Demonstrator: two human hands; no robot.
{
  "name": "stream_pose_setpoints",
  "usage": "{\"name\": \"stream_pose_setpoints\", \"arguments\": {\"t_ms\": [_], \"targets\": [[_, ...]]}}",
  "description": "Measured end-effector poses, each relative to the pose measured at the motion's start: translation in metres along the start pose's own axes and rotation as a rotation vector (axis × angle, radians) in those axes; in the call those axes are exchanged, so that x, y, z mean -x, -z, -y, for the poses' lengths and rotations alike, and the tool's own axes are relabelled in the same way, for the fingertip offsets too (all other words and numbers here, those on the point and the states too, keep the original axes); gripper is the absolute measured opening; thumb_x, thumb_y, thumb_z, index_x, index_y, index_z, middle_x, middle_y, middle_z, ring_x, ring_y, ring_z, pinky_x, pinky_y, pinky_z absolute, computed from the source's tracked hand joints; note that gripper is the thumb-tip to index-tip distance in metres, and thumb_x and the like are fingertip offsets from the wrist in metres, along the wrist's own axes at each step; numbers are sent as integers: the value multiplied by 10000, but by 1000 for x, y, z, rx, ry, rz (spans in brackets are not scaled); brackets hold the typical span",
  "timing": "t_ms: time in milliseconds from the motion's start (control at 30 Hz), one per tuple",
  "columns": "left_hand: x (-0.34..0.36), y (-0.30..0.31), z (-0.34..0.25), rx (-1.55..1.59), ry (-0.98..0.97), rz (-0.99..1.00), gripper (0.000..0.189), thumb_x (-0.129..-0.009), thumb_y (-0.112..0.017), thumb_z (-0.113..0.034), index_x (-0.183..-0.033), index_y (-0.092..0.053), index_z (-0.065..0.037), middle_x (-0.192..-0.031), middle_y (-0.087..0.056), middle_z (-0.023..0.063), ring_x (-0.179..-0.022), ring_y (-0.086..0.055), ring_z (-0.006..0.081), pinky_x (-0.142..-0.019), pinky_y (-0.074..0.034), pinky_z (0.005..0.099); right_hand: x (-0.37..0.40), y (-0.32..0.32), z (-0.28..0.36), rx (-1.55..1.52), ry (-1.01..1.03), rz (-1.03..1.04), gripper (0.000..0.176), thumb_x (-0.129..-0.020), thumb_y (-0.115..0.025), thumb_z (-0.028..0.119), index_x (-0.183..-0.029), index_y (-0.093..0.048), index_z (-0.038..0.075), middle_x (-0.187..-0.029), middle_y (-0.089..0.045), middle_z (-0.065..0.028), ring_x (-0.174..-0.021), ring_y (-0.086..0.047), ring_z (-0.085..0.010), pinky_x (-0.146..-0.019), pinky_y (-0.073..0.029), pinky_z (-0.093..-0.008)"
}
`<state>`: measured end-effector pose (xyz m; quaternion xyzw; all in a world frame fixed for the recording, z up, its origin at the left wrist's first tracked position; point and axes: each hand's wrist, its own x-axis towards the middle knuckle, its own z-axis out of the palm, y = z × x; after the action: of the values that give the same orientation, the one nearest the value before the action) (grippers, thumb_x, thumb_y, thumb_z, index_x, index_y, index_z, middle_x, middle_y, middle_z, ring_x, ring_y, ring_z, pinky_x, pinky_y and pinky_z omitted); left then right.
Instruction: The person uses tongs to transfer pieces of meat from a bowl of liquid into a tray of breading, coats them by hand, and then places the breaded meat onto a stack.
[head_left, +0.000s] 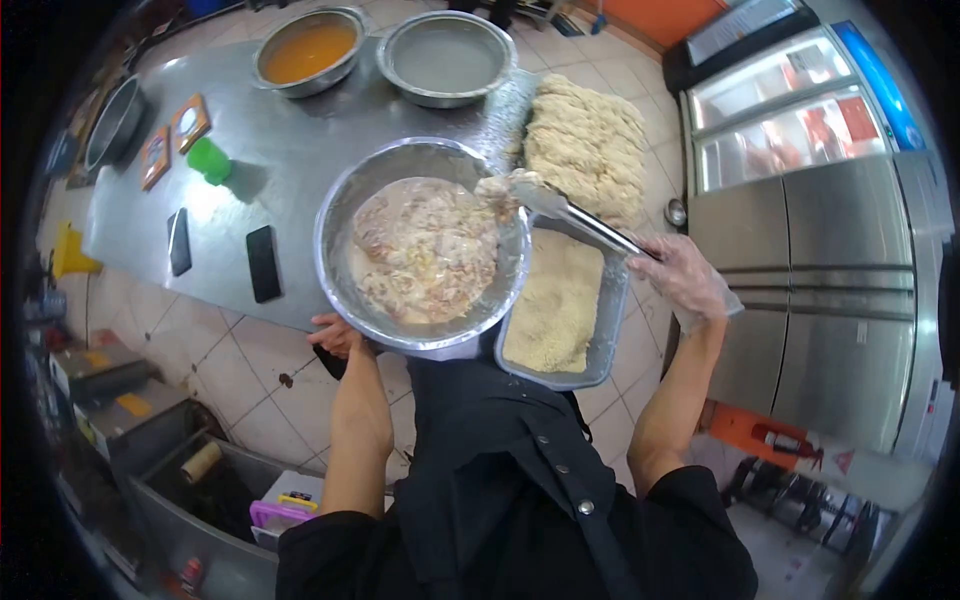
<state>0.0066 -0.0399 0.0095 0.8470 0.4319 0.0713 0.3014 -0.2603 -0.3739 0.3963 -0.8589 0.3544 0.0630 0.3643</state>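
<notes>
A steel table (300,150) carries the work. At its near edge, toward the right corner, sits a large metal bowl (345,310) holding wet, batter-covered pieces (425,250). Just beside it, by the near right corner, a grey tub (612,300) holds pale crumbs (552,300); beyond the tub, along the right edge, lies a heap of crumb-coated pieces (585,145). Two more bowls stand by the far edge, one with orange liquid (310,52), one with cloudy liquid (447,55). The right hand (682,275), in a clear plastic glove, grasps metal tongs (585,220) out over the tub. The bare left hand (340,335) is at the near edge, below the bowl; whether it grips anything I cannot tell. Left of the bowl, near the near edge, lies a dark phone (263,264). Smallest, a coated piece (503,189) is at the tongs' tips, over the bowl's right rim.
</notes>
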Motion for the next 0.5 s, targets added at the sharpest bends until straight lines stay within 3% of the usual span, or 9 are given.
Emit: {"name": "stream_pose_setpoints", "arguments": {"t_ms": [67, 200, 300, 333, 367, 500], "targets": [[1, 2, -2, -3, -25, 3, 551, -1050, -395, -514, -1280, -517, -29, -877, -721, 249, -860, -712, 457, -743, -549, 569, 34, 2, -18, 3, -132, -60, 312, -921, -710, 230, -1149, -739, 20, -775, -619, -84, -703, -557, -168, -655, -466, -342], [-8, 2, 2, -36, 44, 98, 519, -1050, -412, -503, -1194, -508, -15, -850, -714, 245, -824, -707, 461, -720, -546, 577, 84, -9, -70, -82, -59, -257, 324, -916, -714, 201, -1187, -722, 24, -767, -598, -102, -708, -548, -187, -666, -461, -331], [-13, 1, 6, -8, 11, 113, 531, -1051, -407, -508, -1180, -496, -1, -841, -710, 234, -822, -706, 458, -711, -545, 577, 112, -26, -50, 27, -103, -366, 370, -903, -727, 216, -1227, -704, 39, -849, -651, -172, -738, -620, -256, -714, -503, -372], [-8, 17, -7, -47, 38, 204, 595, -1052, -365, -554, -1215, -453, 11, -990, -690, 261, -957, -689, 450, -797, -545, 546, 118, -35, -48, 111, -122, -457, 393, -900, -730, 230, -1246, -696, 48, -892, -675, -192, -758, -649, -288, -740, -518, -392], [-5, 27, -13, -88, 65, 294, 659, -1054, -322, -600, -1249, -409, 24, -1138, -670, 287, -1092, -671, 442, -883, -546, 515, 120, -44, -51, 278, -149, -390, 434, -904, -717, 259, -1301, -675, 88, -978, -701, -212, -818, -679, -356, -790, -539, -438], [-17, 4, 7, -61, 35, 248, 613, -1062, -357, -576, -1225, -477, 3, -1085, -668, 270, -1033, -672, 420, -839, -548, 482, 133, -99, -57, 405, -186, -206, 473, -885, -730, 257, -1338, -662, 136, -973, -706, -205, -867, -681, -388, -804, -544, -458]]}}
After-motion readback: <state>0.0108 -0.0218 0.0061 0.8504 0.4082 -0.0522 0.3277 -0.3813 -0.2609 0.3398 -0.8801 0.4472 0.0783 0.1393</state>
